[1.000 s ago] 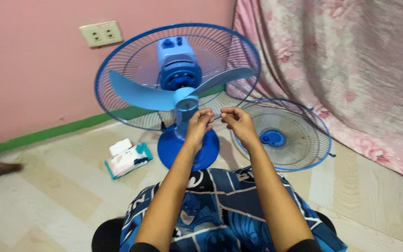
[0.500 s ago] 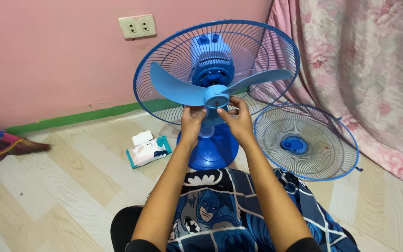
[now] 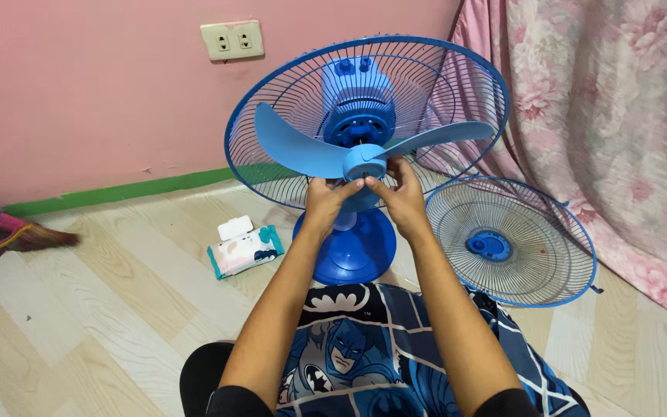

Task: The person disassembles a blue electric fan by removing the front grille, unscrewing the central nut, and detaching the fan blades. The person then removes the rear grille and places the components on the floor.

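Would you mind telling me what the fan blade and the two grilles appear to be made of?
The fan blade looks like light blue moulded plastic: smooth, slightly glossy, one even colour. The rear grille and the detached front grille seem to be thin metal wire, silvery spokes with blue rims, probably painted or coated.

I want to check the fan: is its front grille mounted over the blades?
No, the front grille leans beside the fan, whose blades are uncovered.
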